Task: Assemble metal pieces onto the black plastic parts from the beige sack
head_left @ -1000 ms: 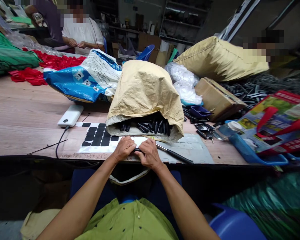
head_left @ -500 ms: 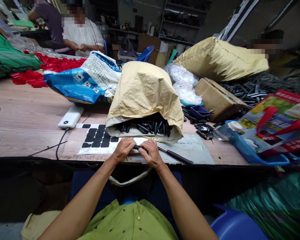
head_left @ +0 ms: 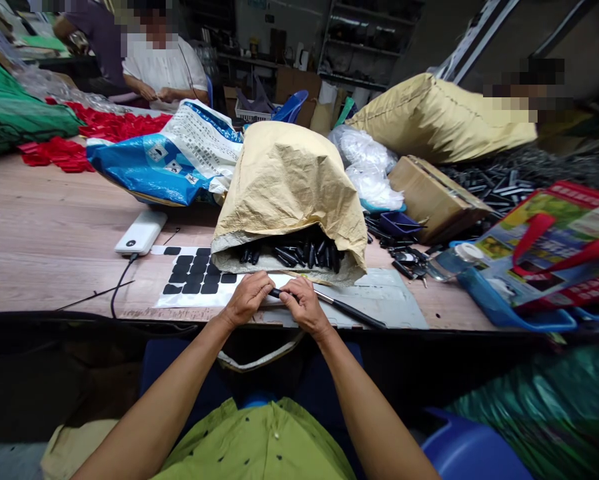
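black and slim, a short piece (head_left: 276,293) is pinched between the left hand (head_left: 250,298) and the right hand (head_left: 305,307) at the front edge of the desk (head_left: 54,247), likely to steady both ends. a black-handled rod (head_left: 356,313) lies just beside the right hand; beyond, a tan sack (head_left: 289,180) opens toward the person, probably keeping its black pieces (head_left: 312,255) in reach.

Black rod (head_left: 275,293), slightly tilted, ends hidden, held two-handed

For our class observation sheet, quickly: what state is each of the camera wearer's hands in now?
Bare left hand: closed, holding a slim black rod-shaped piece, material unclear.
Bare right hand: closed, holding the same piece.
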Demonstrator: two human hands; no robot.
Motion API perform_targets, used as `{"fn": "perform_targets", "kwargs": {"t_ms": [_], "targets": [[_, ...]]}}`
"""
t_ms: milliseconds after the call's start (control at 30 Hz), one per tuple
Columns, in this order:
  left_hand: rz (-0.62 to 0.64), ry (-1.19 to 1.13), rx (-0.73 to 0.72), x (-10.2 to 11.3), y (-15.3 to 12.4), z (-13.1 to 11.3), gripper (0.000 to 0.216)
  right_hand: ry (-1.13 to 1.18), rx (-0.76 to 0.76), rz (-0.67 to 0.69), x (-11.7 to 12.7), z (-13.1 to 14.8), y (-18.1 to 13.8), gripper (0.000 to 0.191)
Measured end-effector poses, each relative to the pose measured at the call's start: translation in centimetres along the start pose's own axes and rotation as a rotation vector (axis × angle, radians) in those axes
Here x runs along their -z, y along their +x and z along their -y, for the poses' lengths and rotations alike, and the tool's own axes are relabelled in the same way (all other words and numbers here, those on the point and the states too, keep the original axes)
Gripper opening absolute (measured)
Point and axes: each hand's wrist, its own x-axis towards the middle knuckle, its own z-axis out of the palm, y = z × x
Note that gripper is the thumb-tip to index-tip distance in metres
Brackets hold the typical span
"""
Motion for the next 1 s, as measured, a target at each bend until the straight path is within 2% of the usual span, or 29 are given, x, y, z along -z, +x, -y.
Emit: {"fn": "perform_targets", "kwargs": {"t_ms": [200, 400, 600, 700, 833, 1000], "targets": [[-0.015, 0.000, -0.008, 0.0, 0.0, 0.1, 0.041, 0.022, -0.007, -0.011, -0.1, 0.0, 0.0, 0.032], [-0.017, -0.038, -0.001, 0.0, 0.0, 0.2, 0.042, 0.100, -0.016, 0.007, 0.2, -0.1, -0.3, 0.047], [-0.016, -0.065, 0.015, -0.1, 0.0, 0.4, 0.041, 0.085, -0.019, -0.013, 0.1, -0.2, -0.5, 0.047], [-0.023, -0.086, 0.010, -0.1, 0.0, 0.4, 0.038, 0.059, 0.006, -0.055, 0.0, 0.3, -0.5, 0.042], [-0.024, -0.083, 0.009, -0.2, 0.0, 0.6, 0.036, -0.052, 0.022, -0.146, 0.7, 0.9, -0.8, 0.029], [-0.007, -0.055, 0.005, -0.3, 0.2, 0.9, 0.037, -0.422, -0.103, -0.315, 2.3, -0.7, -2.3, 0.018]]}}
